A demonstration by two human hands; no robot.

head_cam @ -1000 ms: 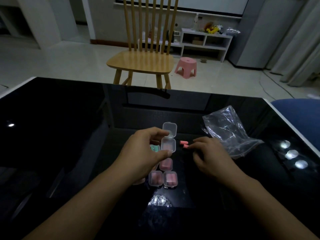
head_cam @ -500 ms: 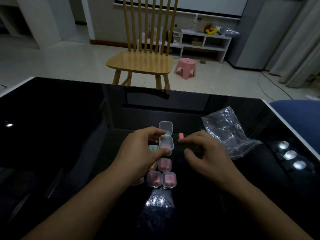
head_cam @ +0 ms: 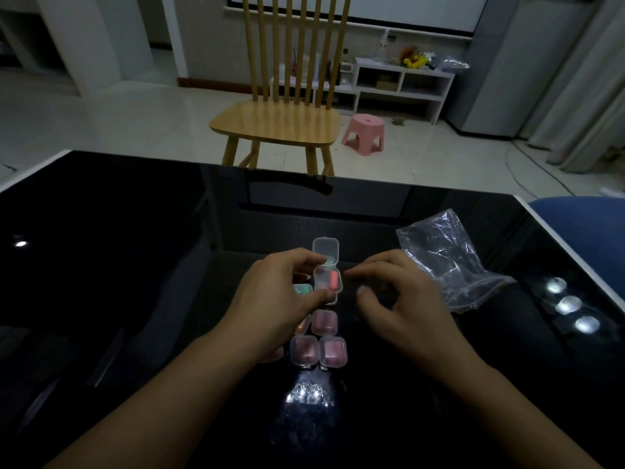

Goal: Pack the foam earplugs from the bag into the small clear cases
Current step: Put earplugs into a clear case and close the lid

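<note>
I see the left hand (head_cam: pixel 277 299) pinching the open case (head_cam: pixel 326 279) on the black tabletop (head_cam: pixel 118 265), thumb and fingers around its sides. One pink earplug (head_cam: pixel 333 279) lies inside it. The right hand (head_cam: pixel 402 299) hovers just beside it, fingers loosely curled (holding nothing). The bag (head_cam: pixel 446 258) lies near that hand. Shut cases (head_cam: pixel 333 352) sit closer to me.

Glossy black table (head_cam: pixel 135 265) across the lower frame, white-edged. Clear open case (head_cam: pixel 326 265) at centre, one salmon-pink earplug (head_cam: pixel 333 280) inside. Closed clear cases (head_cam: pixel 324 322) below, pink contents; teal showing in one case (head_cam: pixel 302 290) at its left. Transparent crinkled bag (head_cam: pixel 446 258) right of centre. Pale wooden chair (head_cam: pixel 280 123), pink stool (head_cam: pixel 364 132), white shelf (head_cam: pixel 402 84) above.
</note>
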